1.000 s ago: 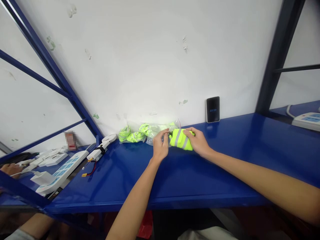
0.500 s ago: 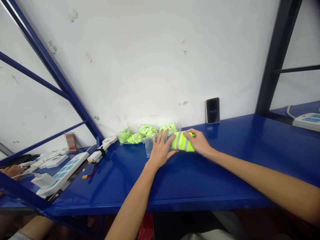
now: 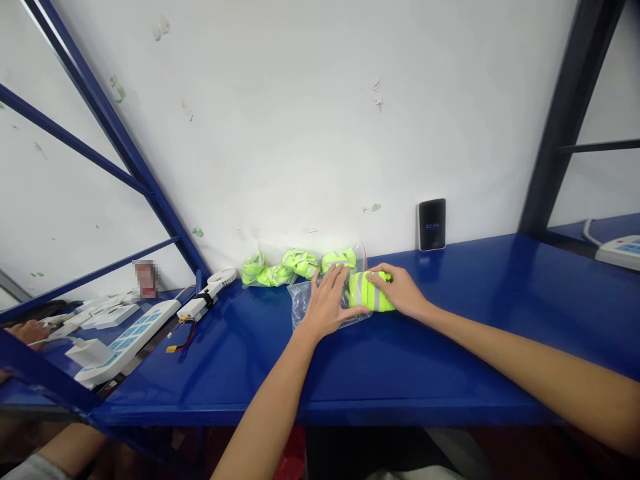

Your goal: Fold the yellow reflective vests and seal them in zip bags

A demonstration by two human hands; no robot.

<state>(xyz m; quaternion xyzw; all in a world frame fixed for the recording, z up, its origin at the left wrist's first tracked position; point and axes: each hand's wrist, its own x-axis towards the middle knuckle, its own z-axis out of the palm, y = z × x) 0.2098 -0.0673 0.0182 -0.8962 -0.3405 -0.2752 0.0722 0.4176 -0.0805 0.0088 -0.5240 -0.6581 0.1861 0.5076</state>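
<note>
A folded neon-yellow bundle with grey reflective stripes (image 3: 373,293) lies on the blue table, its left end at the mouth of a clear plastic bag (image 3: 301,303). My right hand (image 3: 397,290) grips the bundle's right side, thumb on top. My left hand (image 3: 327,307) rests over the bag with fingers spread, its thumb touching the bundle's left end. Behind my hands, against the wall, sit more yellow striped bundles in clear bags: one at the left (image 3: 253,268), one in the middle (image 3: 300,262) and one just behind my left fingers (image 3: 339,259).
A dark-screened device (image 3: 431,225) leans on the wall. At the left are a white fan (image 3: 221,277), a battery with wires (image 3: 193,309) and a power strip (image 3: 127,340). Another person's hand (image 3: 30,332) is at far left; a second power strip (image 3: 623,252) lies at far right.
The bundle and both hands sit slightly lower and further right in view. More of the clear bag shows beneath my left hand. The whole view has shifted a little.
</note>
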